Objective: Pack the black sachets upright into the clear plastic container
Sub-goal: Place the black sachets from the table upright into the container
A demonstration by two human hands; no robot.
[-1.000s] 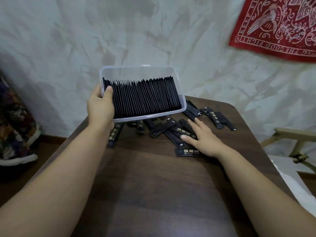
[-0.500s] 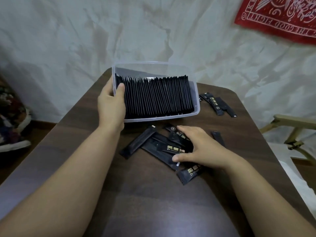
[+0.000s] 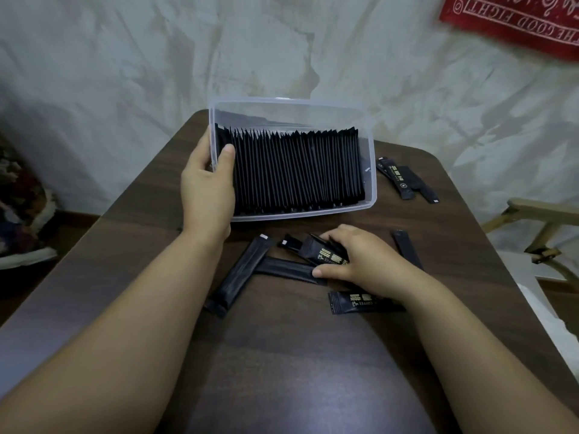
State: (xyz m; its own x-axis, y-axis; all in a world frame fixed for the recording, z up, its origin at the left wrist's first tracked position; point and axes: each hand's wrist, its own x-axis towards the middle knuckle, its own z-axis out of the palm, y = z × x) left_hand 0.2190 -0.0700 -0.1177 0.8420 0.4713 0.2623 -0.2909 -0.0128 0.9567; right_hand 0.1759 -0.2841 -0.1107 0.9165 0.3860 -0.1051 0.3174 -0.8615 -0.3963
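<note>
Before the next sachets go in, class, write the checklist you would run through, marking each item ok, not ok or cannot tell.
1. Clear plastic container steadied: the left hand grips its left end, thumb over the rim. Ok.
2. Packed sachets upright in one row. Ok.
3. Right hand has a hold: its fingers curl round loose sachets. Ok.
4. Those sachets aligned: they lie crossed. Not ok.
5. Room in the container: a narrow gap at the row's right end. Cannot tell if enough.
6. Table cleared: far sachets lie beside the container. Not ok.
</note>
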